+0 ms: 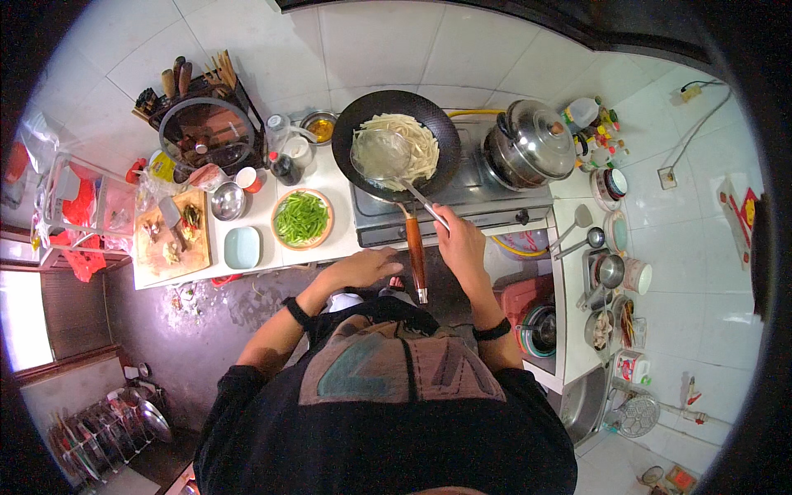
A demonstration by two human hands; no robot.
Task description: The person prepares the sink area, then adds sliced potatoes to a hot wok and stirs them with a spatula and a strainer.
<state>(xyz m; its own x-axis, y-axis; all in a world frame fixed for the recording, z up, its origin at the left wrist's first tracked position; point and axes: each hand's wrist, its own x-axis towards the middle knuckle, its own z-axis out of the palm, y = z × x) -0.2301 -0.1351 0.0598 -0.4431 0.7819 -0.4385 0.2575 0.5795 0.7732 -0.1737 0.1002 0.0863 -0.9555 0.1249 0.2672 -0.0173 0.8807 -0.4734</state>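
My right hand [461,244] is closed around the metal handle of a mesh skimmer [382,153]. The skimmer's round head rests on or just over pale strips of food [421,139], perhaps noodles, in a dark wok [447,136] on the gas stove [383,213]. Left of the wok's wooden handle [416,250], my left hand [365,268] is held with fingers apart, touching nothing that I can see. A plate of chopped green vegetables [301,218] sits on the counter to the left of the stove.
A lidded steel pot [529,148] stands on the stove's right side. At left are a cutting board [201,263] with a cleaver [171,216], a pale blue bowl [242,247], a steel bowl [228,202] and a dark sauce bottle [286,170]. Ladles [595,237] lie on the right counter.
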